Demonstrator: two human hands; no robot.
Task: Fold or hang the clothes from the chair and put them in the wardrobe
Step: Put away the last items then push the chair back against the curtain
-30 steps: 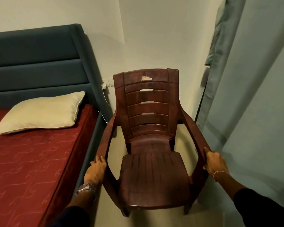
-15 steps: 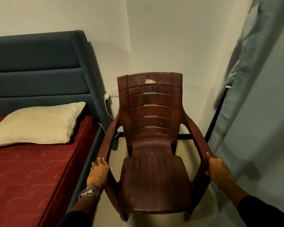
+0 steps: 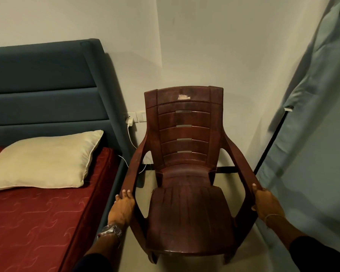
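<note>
A dark brown plastic armchair (image 3: 186,209) stands in the corner between the bed and a grey fabric wardrobe (image 3: 314,154). Its seat and back carry no clothes. My left hand (image 3: 123,208) grips the front of the chair's left armrest, fingers curled over its edge. My right hand (image 3: 265,203) grips the front of the right armrest in the same way. The wardrobe's cloth cover hangs on the right over a black frame pole (image 3: 271,140); its inside is hidden.
A bed with a red mattress (image 3: 37,216), a cream pillow (image 3: 45,160) and a blue padded headboard (image 3: 47,91) fills the left. A white charger (image 3: 130,121) sits in a wall socket behind the chair, its cable trailing down. Beige floor shows around the chair legs.
The chair has moved back toward the corner wall with both hands on its armrests. The view has tilted upward, showing more wall and the wardrobe's frame pole.
</note>
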